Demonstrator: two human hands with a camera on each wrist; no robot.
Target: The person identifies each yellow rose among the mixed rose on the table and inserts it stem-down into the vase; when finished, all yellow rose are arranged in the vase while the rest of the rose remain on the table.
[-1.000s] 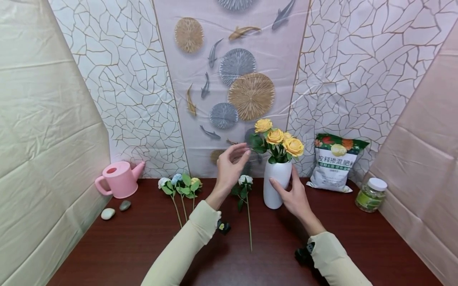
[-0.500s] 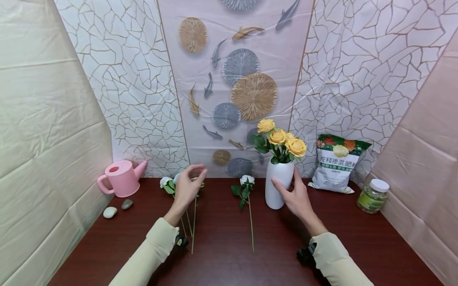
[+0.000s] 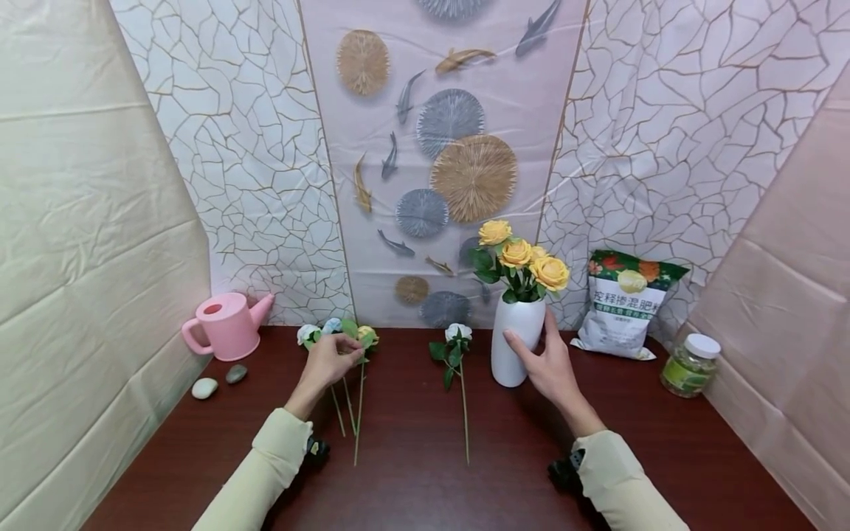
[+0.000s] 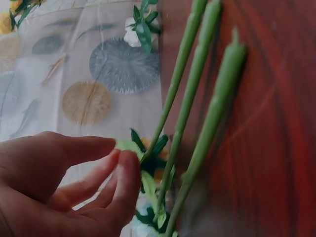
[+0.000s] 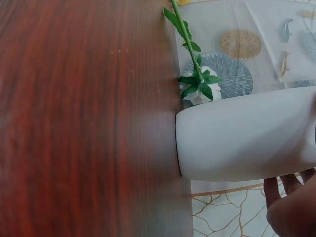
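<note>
My left hand (image 3: 330,359) is at the lying flowers, its thumb and fingers bent and close together. In the left wrist view, the fingertips (image 4: 129,165) are beside a light green leaf (image 4: 129,146) and the stem of the yellow rose (image 3: 367,336); I cannot tell whether they touch. A white rose (image 3: 307,334) and a blue rose (image 3: 333,326) lie to its left, partly covered by the hand. My right hand (image 3: 550,364) grips the upright white vase (image 3: 510,354), thumb in front and fingers round its right side. Several yellow roses (image 3: 516,253) stand in the vase.
Between the hands lies another white rose (image 3: 458,334) with a long stem. A pink watering can (image 3: 229,328) and two stones (image 3: 204,388) are at the left. At the right stand a fertilizer bag (image 3: 622,306) and a lidded jar (image 3: 690,366). Patterned cloth hangs behind the table.
My left hand has left the vase flowers, moved left and come down to the lying roses. The right hand has stayed on the vase.
</note>
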